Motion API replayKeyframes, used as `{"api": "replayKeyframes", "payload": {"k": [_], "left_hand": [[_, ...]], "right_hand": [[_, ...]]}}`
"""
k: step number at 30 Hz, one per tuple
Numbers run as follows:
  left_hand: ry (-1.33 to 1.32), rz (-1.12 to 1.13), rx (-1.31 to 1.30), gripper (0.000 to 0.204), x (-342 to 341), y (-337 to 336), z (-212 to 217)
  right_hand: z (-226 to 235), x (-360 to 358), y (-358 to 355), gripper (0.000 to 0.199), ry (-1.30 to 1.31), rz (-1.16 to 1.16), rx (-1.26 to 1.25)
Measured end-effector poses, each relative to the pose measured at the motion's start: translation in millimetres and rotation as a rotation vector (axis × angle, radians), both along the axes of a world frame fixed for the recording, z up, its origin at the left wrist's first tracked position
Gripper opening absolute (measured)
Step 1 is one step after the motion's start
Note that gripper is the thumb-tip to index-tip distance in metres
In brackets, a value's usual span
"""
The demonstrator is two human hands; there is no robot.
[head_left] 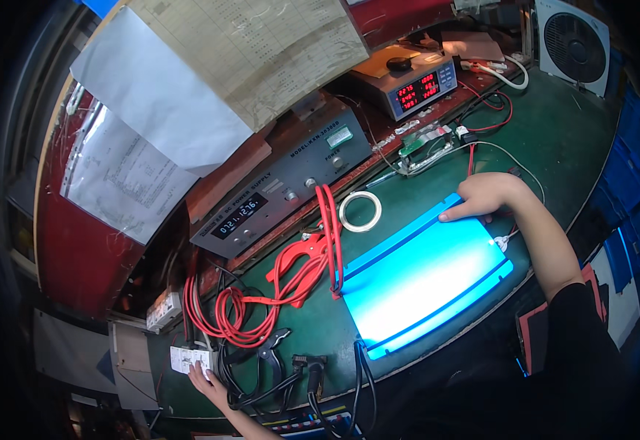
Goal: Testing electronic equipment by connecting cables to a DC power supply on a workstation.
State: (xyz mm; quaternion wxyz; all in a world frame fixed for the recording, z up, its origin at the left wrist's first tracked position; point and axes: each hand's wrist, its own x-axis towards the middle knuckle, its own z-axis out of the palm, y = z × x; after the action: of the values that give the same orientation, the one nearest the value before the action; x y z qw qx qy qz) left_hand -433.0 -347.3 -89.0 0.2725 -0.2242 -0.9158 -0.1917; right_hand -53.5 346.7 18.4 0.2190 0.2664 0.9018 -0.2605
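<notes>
A blue metal case [426, 282], glossy with bright glare on its top, lies slantwise on the green bench. My right hand [481, 196] grips its far right corner, thumb on the top face and fingers over the end. A white plug attaches at the case's right end, and red and black cables come from its left end. Far to the left, my left hand [206, 378] rests its outstretched fingertips on a small white switch or socket block [191, 360]. Beside it lie a large black clamp [270, 353] and a red clamp [298, 268] with coiled red cable [243, 323].
A grey power supply [283, 183] with a lit display stands behind the case. Farther right are a meter [421, 89] with red digits, a green circuit board [417, 143] and a fan [575, 48]. A tape roll [360, 212] lies behind the case. Papers [159, 95] hang overhead.
</notes>
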Motion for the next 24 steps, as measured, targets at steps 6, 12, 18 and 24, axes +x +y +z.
{"api": "replayKeyframes", "payload": {"k": [6,12,18,24], "left_hand": [[0.044,0.018,-0.022,0.042,2,4,2],[0.034,0.018,-0.019,0.042,2,5,2],[0.003,0.008,-0.017,0.042,-2,-4,-2],[0.011,0.006,-0.022,0.042,-6,-6,-4]], "right_hand": [[-1,-1,0,0.086,-0.005,0.0,0.015],[-1,1,0,0.086,-0.003,0.002,0.016],[0,0,-1,0.087,0.005,0.004,0.024],[-1,1,0,0.087,0.006,0.014,0.026]]}}
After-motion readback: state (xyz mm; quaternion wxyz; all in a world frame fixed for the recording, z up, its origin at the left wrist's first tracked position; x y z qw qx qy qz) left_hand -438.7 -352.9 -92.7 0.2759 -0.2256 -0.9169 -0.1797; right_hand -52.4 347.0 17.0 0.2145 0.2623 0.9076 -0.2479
